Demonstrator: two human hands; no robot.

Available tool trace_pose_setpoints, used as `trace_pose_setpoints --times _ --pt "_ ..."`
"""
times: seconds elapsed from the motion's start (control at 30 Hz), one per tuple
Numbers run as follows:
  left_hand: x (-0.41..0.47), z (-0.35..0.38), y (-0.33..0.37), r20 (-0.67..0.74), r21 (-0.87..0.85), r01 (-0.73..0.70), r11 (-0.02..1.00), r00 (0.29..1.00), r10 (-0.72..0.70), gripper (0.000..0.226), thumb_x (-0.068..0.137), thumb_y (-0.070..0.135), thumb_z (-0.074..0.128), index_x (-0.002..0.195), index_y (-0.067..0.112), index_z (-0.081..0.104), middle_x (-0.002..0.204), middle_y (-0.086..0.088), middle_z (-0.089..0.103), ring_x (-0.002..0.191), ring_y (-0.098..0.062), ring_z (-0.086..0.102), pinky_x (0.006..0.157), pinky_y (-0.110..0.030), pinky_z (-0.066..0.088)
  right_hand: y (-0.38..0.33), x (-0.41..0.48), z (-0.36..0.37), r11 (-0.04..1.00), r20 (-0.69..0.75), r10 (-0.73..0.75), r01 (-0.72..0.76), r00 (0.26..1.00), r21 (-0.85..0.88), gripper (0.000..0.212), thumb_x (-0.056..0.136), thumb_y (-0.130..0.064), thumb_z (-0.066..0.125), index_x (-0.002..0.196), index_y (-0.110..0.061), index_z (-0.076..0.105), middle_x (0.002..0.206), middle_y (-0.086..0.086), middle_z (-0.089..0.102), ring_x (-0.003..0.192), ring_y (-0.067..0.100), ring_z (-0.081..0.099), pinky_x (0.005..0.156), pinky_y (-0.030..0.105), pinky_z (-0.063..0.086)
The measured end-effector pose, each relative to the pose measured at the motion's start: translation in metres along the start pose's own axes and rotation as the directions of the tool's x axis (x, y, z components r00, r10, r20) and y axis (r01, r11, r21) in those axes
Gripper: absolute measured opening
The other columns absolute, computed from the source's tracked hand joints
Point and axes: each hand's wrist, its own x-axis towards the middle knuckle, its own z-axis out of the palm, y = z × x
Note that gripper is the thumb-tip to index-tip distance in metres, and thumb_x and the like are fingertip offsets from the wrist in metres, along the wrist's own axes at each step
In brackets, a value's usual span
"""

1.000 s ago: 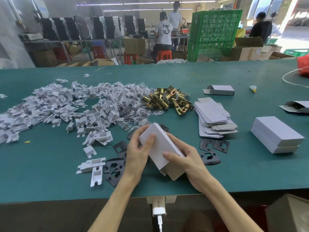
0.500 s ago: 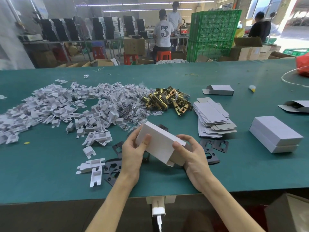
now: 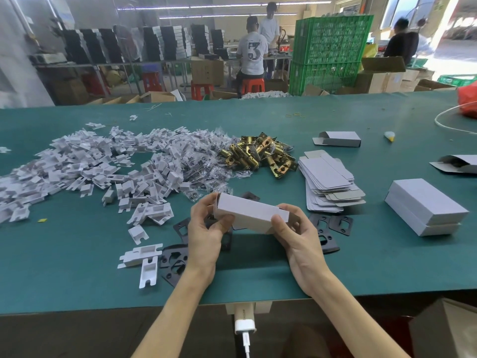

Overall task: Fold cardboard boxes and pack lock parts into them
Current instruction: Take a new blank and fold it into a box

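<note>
Head view, from the packing bench.

- White box (image 3: 247, 213): folded up, held over the near part of the green table (image 3: 77, 280), lying roughly level, its left end a little farther away.
- Left hand (image 3: 206, 236): grasps the box's left end, thumb on the near face, fingers wrapped behind.
- Right hand (image 3: 296, 236): grasps the box's right end, thumb on the near face, fingers curled round the end.
- Black strike plates (image 3: 333, 223): flat on the table just right of the box; more lie under and left of it.
- Stack of flat box blanks (image 3: 327, 182): right of the box and beyond it.
- Two closed boxes (image 3: 426, 208), stacked: well to the box's right.
- Brass latches (image 3: 260, 156): heaped beyond the box.
- White plastic inserts (image 3: 90, 166): a wide heap to the box's far left.
</note>
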Motion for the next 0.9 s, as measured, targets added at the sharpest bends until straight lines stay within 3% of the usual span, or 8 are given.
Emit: trace_pose_setpoints --times 0.17,0.33,0.5,0.7,0.83,0.9 --pt "-0.0025 0.002 0.0033 0.009 0.016 -0.029 0.999 1.0 0.029 0.05 0.082 0.013 0.077 0.106 0.056 0.069 0.138 -0.021 0.057 0.121 -0.027 0.062 0.094 -0.036 0.057 -0.001 -0.0013 -0.0014 1.0 0.007 0.016 -0.017 1.0 0.02 0.038 0.077 -0.046 0.084 0.105 -0.023 0.073 0.105 0.009 0.061 0.101 0.023 0.06 0.11 0.053 0.047" --pt "-0.0033 0.0019 0.0028 0.033 -0.045 -0.054 0.998 0.998 0.055 0.041 0.084 0.013 0.077 0.111 0.043 0.07 0.135 -0.018 0.063 0.118 -0.02 0.067 0.085 -0.022 0.057 -0.0012 0.0 -0.0011 0.996 -0.026 0.03 -0.027 0.999 0.088 0.041 0.079 -0.041 0.08 0.113 -0.021 0.072 0.114 0.012 0.063 0.107 0.025 0.066 0.103 0.037 0.054" --pt "-0.0036 0.0014 0.0017 -0.007 -0.052 -0.058 0.997 0.998 0.058 0.045 0.087 -0.001 0.076 0.118 0.03 0.066 0.123 -0.007 0.073 0.114 -0.017 0.069 0.085 -0.023 0.057 -0.0012 0.0019 0.0004 0.99 -0.054 0.038 -0.03 0.998 0.139 0.04 0.081 -0.038 0.077 0.113 -0.015 0.072 0.117 0.012 0.067 0.114 0.032 0.066 0.1 0.043 0.054" --pt "-0.004 0.0018 0.0061 -0.075 0.051 -0.099 0.994 0.992 0.102 0.056 0.083 0.001 0.081 0.105 0.051 0.069 0.121 -0.004 0.07 0.106 -0.012 0.063 0.076 -0.02 0.053 -0.0006 0.0024 -0.0005 0.989 -0.05 0.033 -0.026 0.998 0.149 0.032 0.087 -0.031 0.073 0.113 -0.012 0.07 0.117 0.01 0.07 0.119 0.031 0.064 0.095 0.042 0.058" --pt "-0.0046 0.0026 0.0068 -0.076 0.031 -0.11 0.993 0.991 0.112 0.051 0.081 -0.007 0.08 0.109 0.034 0.069 0.121 -0.008 0.068 0.102 -0.002 0.067 0.081 -0.013 0.053 -0.0013 0.0022 -0.0005 0.988 -0.051 0.03 -0.022 0.998 0.156 0.035 0.086 -0.031 0.074 0.114 -0.011 0.069 0.116 0.009 0.071 0.115 0.027 0.066 0.095 0.041 0.058" --pt "-0.0044 0.0024 0.0057 -0.072 0.028 -0.091 0.995 0.993 0.093 0.048 0.081 -0.009 0.079 0.111 0.026 0.069 0.116 -0.002 0.071 0.096 0.002 0.069 0.08 -0.012 0.054 -0.0021 0.0017 -0.0004 0.987 -0.052 0.024 -0.016 0.998 0.157 0.04 0.084 -0.034 0.075 0.115 -0.011 0.069 0.113 0.007 0.072 0.11 0.023 0.068 0.093 0.038 0.058"
